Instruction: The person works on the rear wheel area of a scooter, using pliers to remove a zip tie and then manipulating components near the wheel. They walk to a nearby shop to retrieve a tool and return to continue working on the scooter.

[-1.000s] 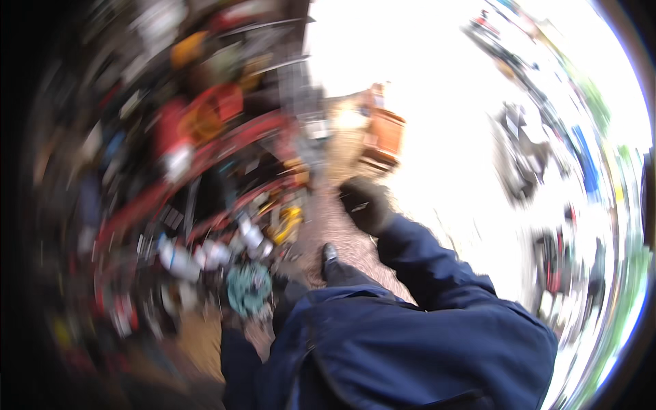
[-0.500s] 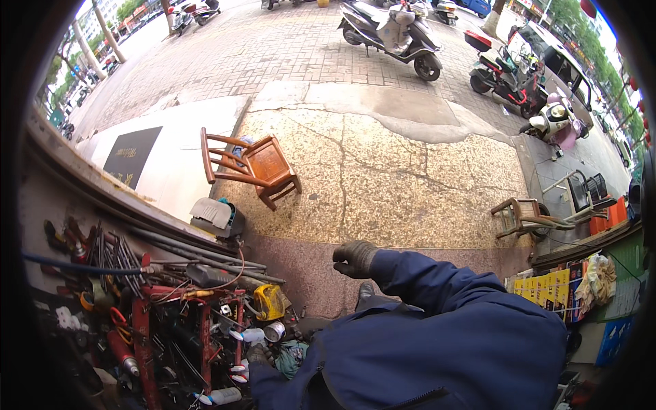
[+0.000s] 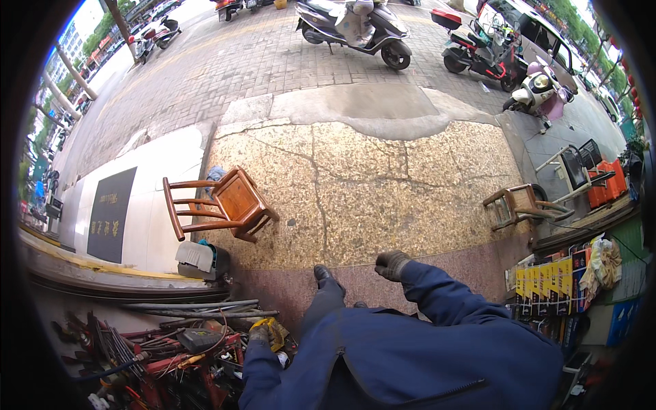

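Observation:
My left hand point(image 3: 259, 333), in a dark work glove, reaches into the clutter at the lower left. Its fingers are closed on the left side of a yellow plastic container point(image 3: 277, 335), whose lower part is partly hidden. My right hand point(image 3: 392, 265), gloved too, hangs in front of me over the reddish floor strip. The fingers are loosely curled, and nothing shows in them. A grey tool point(image 3: 197, 339) and an orange-yellow handle point(image 3: 191, 361) lie in the heap left of my left hand.
Metal pipes point(image 3: 198, 308) run along the heap's far side. Beyond stand a grey bin point(image 3: 196, 258) and a tilted-looking wooden chair point(image 3: 242, 198). At right are a small wooden stool point(image 3: 523, 203) and stacked yellow boxes point(image 3: 547, 285). Parked scooters point(image 3: 352, 31) line the paving.
My left hand has come up from beside the bottles and green cloth to the yellow container and closed on it. My right hand appears farther right, and the view has shifted.

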Tool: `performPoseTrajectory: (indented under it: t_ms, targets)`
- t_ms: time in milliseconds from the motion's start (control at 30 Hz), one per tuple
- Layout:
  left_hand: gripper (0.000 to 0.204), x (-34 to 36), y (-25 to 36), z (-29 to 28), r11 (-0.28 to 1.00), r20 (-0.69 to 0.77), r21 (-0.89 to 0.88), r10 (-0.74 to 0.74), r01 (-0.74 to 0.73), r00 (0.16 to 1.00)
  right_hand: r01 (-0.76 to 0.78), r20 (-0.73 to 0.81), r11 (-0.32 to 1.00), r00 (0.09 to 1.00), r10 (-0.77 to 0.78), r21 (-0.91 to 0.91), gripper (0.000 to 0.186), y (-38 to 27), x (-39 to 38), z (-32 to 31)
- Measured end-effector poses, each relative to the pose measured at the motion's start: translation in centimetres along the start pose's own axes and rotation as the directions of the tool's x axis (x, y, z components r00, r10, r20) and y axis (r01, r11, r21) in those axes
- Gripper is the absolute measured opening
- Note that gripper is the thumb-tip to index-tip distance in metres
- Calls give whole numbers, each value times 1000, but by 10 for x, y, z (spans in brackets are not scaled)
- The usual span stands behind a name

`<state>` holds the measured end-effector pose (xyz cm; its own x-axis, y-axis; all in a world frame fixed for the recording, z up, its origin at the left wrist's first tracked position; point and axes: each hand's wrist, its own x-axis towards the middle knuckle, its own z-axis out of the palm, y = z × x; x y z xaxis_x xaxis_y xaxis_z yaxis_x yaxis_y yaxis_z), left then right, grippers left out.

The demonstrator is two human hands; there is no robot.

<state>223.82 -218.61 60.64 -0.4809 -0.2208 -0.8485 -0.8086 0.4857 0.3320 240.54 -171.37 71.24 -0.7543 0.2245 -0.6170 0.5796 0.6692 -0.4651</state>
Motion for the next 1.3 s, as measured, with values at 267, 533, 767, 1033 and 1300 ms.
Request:
performPoseTrajectory:
  t_ms: [267, 533, 767, 1033, 1300]
  targets:
    - [21, 66, 216, 105, 981, 94, 148, 109, -122, 990, -651, 115, 658, 738, 664, 378, 35, 128, 42, -24]
    - [27, 133, 446, 146, 831, 303, 283, 395, -478, 867, -562, 155, 317, 637, 755, 764, 27, 126, 123, -89]
    - [29, 168, 570, 159, 881, 218, 411, 155, -235, 963, -661, 351, 388, 704, 618, 642, 31, 93, 297, -196]
    - [22, 172, 666, 149, 989, -32, 141, 48, -43, 998, -350, 18, 927, 936, 351, 131, 33, 48, 590, -434]
    - [21, 268, 800, 170, 995, 35, -12, -96, 97, 995, -12, -189, 955, 979, 70, 295, 30, -56, 808, -570]
